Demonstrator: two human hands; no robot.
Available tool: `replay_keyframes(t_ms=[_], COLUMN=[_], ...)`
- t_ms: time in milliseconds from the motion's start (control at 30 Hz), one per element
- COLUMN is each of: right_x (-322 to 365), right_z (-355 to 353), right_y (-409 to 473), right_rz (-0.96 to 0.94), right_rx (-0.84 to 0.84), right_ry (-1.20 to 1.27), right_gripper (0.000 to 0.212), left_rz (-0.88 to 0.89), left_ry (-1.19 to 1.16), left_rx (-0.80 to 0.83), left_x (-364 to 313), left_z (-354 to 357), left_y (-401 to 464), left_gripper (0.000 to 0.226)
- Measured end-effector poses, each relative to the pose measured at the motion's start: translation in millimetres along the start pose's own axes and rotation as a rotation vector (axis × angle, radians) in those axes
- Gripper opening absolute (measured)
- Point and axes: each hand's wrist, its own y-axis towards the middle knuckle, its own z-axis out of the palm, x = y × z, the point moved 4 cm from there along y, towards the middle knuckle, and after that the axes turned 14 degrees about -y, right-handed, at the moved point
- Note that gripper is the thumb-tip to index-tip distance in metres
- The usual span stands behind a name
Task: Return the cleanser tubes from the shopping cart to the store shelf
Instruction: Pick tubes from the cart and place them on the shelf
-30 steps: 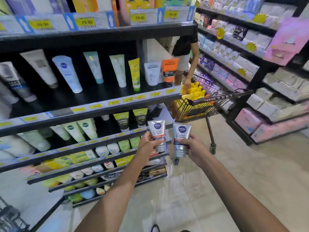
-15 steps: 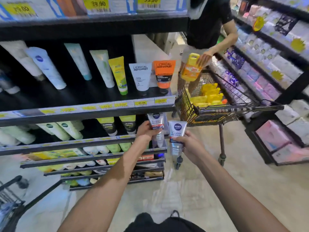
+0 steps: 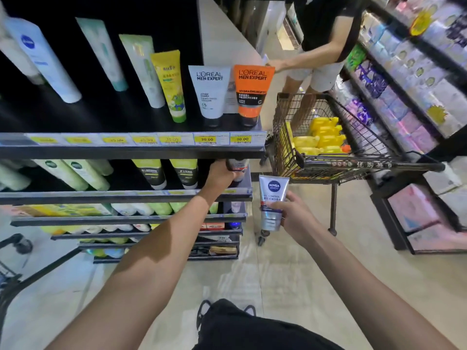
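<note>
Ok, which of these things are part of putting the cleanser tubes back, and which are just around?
Part of the job:
left hand gripping a tube at the second shelf
right hand holding the Nivea Men tube
shopping cart

Just around:
L'Oreal tubes
yellow bottles in the cart
another person

the left hand now reaches under the upper black shelf edge, and its white nivea cleanser tube, held out in the aisle a second ago, sits half hidden on the second shelf. the right hand now holds its silver-capped white nivea men tube lower and apart from the other. the person in the black shirt no longer lifts a yellow bottle over the black wire cart.
</note>
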Motion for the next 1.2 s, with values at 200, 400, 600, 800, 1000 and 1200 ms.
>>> replay_keyframes(t_ms=[200,400,600,800,1000,1200], right_x=[-15.0,-14.8,-7.6,-7.0,10.2,44.9], right_z=[-5.7,-0.9,7.3,3.8,2.3,5.2], right_y=[2.6,-0.9,-4.5,-8.4,-6.8,8.0], right_rz=[0.050,0.026,-0.005,-0.026,-0.133,-0.255], right_rx=[-0.021,-0.005,0.002,-0.036,-0.066,-0.147], right_ry=[-0.033,-0.038,-0.021,-0.021,0.021,-0.121], right_gripper=[0.035,0.039,0.039,0.041,0.047,0.042], left_rz=[-0.031,-0.051,-0.034,-0.013,0.127,0.179], left_ry=[-0.036,0.035,0.053,0.055,0.238,0.640], left_rx=[0.011,0.027,0.018,0.011,0.042,0.211], left_x=[-1.1,0.2,2.7,-1.9,-18.2,-2.3], left_z=[0.4,-1.5,-0.7,-0.3,-17.3,-46.0], left_y=[16.6,24.2,24.1,18.0,-20.4,-71.4], left_gripper=[0.064,0.070,0.069,0.066,0.051,0.061])
